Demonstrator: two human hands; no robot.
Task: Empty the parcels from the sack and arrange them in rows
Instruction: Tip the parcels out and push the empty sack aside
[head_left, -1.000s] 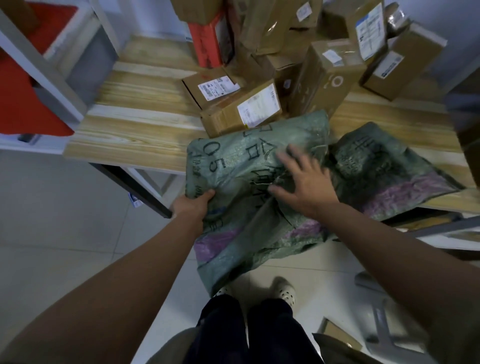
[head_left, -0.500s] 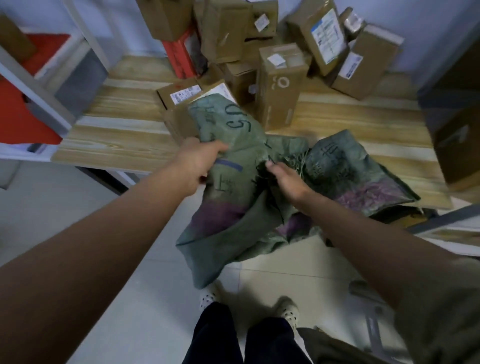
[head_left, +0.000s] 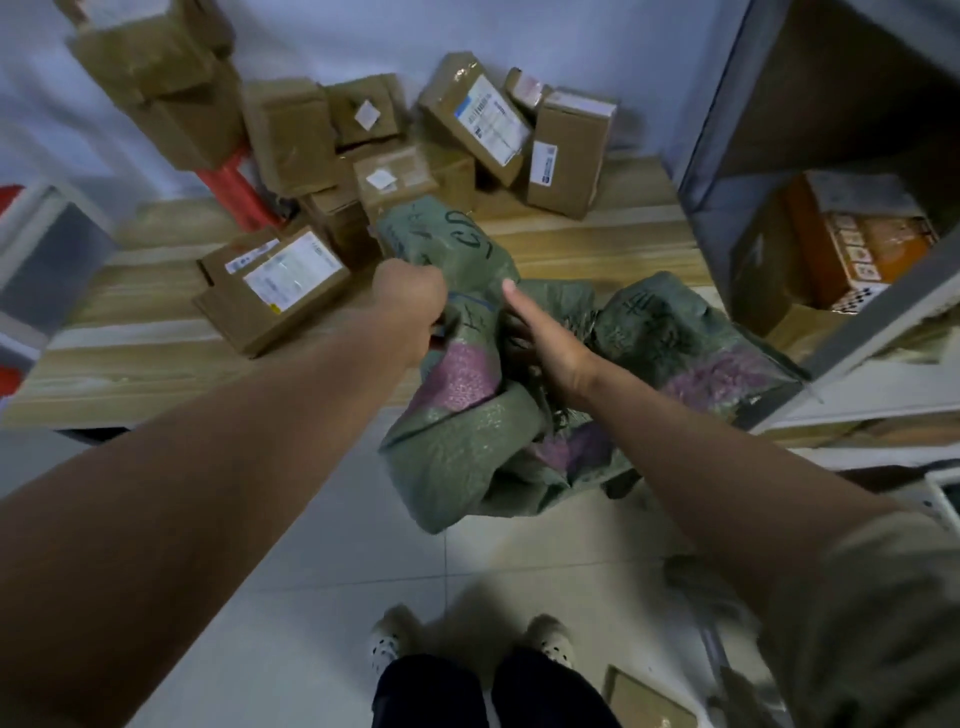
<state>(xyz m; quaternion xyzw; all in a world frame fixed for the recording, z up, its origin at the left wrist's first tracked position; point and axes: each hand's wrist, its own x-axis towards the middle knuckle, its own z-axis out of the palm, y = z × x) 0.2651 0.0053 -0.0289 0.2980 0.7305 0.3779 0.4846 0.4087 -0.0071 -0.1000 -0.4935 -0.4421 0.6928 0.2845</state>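
A limp green woven sack (head_left: 467, 436) with purple bands and black writing hangs over the front edge of the wooden table (head_left: 130, 358). My left hand (head_left: 410, 306) grips a bunched fold near its top. My right hand (head_left: 540, 343) holds the cloth just beside it, thumb stretched up, fingers buried in the folds. Several brown cardboard parcels (head_left: 467, 130) lie heaped at the back of the table against the wall. A flat labelled parcel (head_left: 275, 291) lies in front of the heap at the left.
A second green sack (head_left: 696, 338) lies crumpled on the table to the right. A grey metal shelf unit (head_left: 883, 301) with an orange box stands at the right. A red box (head_left: 234, 192) leans in the heap. My feet and a small parcel (head_left: 649, 701) are on the tiled floor.
Both hands have gathered the sack from lying flat into a bunch and lifted it. My right hand went from pressing flat on it to holding its folds. The view has tilted up.
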